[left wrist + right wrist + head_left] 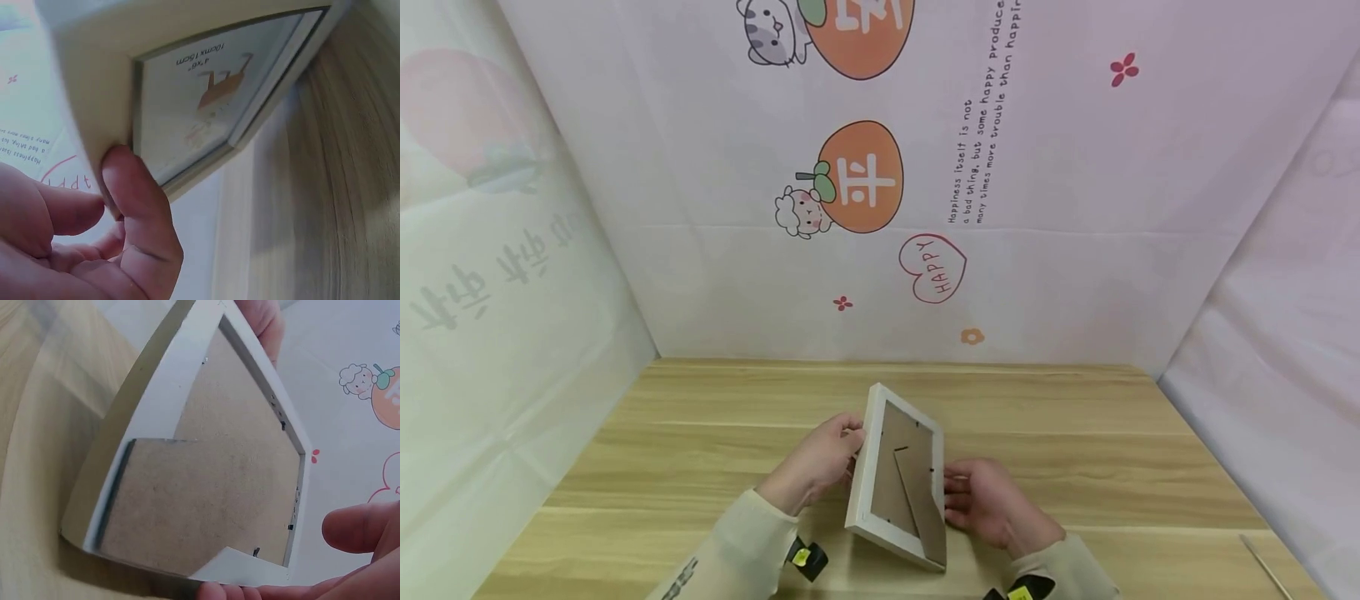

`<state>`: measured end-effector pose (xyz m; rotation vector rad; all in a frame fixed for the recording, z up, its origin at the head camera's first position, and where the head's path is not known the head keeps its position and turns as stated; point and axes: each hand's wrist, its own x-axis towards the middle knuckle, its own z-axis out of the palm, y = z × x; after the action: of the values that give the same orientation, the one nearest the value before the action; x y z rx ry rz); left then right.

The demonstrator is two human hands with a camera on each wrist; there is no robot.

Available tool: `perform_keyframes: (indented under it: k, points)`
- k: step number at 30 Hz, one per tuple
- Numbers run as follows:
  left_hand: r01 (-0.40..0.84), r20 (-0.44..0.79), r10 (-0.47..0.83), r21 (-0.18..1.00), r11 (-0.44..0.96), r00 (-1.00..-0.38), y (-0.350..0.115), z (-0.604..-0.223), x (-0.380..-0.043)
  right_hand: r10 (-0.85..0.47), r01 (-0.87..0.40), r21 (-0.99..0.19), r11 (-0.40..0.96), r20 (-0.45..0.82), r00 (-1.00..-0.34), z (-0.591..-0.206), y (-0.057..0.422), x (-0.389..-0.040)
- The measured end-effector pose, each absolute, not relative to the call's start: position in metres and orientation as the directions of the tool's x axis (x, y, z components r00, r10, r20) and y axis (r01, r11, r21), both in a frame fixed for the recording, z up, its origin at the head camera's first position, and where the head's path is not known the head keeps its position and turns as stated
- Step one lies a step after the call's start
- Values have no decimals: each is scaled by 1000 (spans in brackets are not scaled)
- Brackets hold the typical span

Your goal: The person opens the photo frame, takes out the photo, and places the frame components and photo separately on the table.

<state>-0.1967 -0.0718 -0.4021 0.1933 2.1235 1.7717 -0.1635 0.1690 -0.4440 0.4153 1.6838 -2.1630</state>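
A white picture frame (906,467) stands tilted above the wooden table, its brown backing board towards the head camera. My left hand (820,458) pinches the frame's left edge between thumb and fingers. On the other side, my right hand (988,500) touches the right edge with its fingers; in the right wrist view its thumb (356,528) stands apart from the frame. A brown stand flap (194,506) lies over the backing, among small black tabs (283,425). The left wrist view shows the front, with a printed animal insert (219,94) marked with a size.
The wooden table (700,433) runs back to a white printed cloth (737,292). Similar cloth hangs at the left (512,375) and right (1285,358). A thin light-coloured rod (1265,565) lies near the table's right front edge.
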Motion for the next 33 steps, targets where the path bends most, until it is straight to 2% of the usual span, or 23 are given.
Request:
perform_keyframes:
  k: [14,33]
  points:
    - [-155,-202,268,970,185,-942,-76,-409,-201,-148,410,-884,-225,-385,-911,-431,182,-165]
    - [-145,-205,279,964,222,-938,-78,-423,-199,-1,359,-927,-111,-361,-933,-426,182,-162]
